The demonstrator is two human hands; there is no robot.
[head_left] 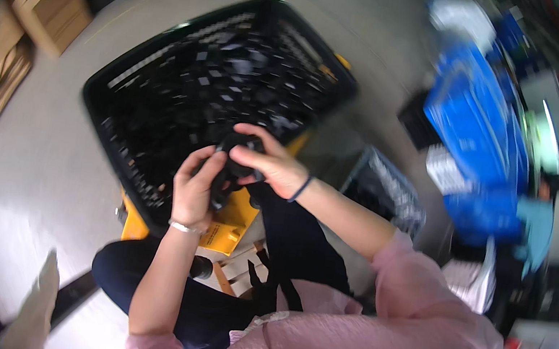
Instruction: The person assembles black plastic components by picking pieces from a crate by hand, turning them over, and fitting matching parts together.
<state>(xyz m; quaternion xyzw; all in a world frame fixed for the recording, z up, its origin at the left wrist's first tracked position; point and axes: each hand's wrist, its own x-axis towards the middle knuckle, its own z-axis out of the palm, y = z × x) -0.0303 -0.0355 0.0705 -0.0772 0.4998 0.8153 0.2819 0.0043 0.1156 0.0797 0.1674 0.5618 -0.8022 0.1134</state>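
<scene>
Both my hands are closed on a small black plastic part [231,143], just over the near edge of a large black crate [271,4]. My left hand [193,190] pinches it from the left with thumb and fingers. From the right, my right hand [274,164] grips it, thumb on top and fingers spread around it. My fingers cover much of the part, and blur hides its exact kind. Many small dark pieces [238,66] fill the crate, some with pale glints.
The crate rests on a yellow cart [232,222]. A lined bin [392,200] stands right of my knee. Blue plastic-covered boxes [475,118] are stacked at the right. Cardboard boxes [54,7] stand at the far left. Another person's blue sleeve [533,226] shows at far right.
</scene>
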